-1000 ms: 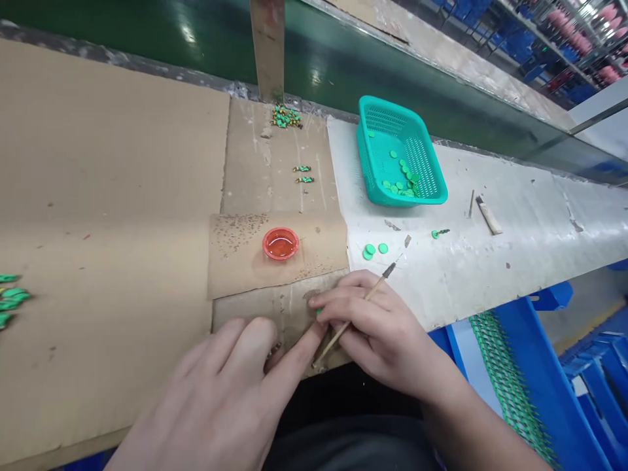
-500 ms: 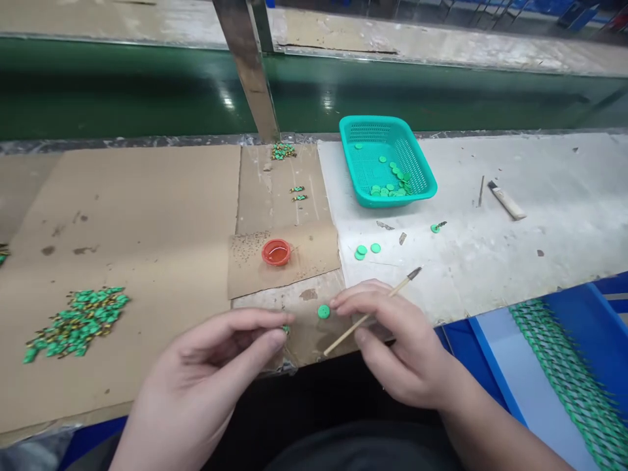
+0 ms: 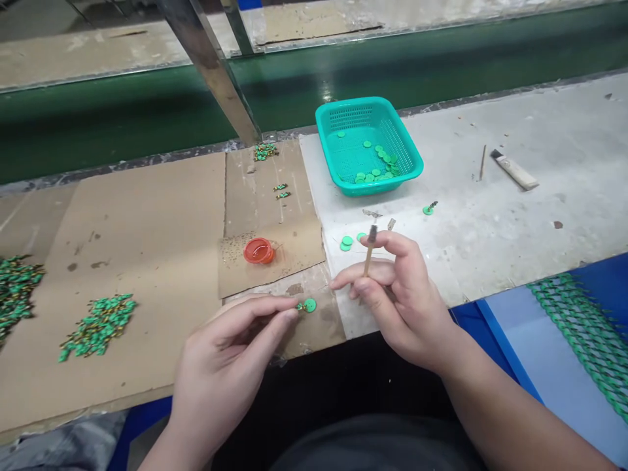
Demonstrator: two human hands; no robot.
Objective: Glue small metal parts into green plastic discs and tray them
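Note:
My left hand pinches a tiny green-and-gold piece between thumb and forefinger, right beside a green disc lying on the cardboard. My right hand grips a thin wooden brush stick that points upward, dark tip at the top. A small red cap of liquid sits on a brown paper patch just beyond my hands. A few loose green discs lie near the brush tip.
A teal basket holds several green discs. Piles of green-gold pieces lie on the cardboard at left, more at the back. Another brush lies at right. A metal post rises behind; a blue bin sits below right.
The brush stick has swung from slanting sideways to pointing up. My left hand has brought the small piece up against the green disc. The view has shifted left, showing more piles.

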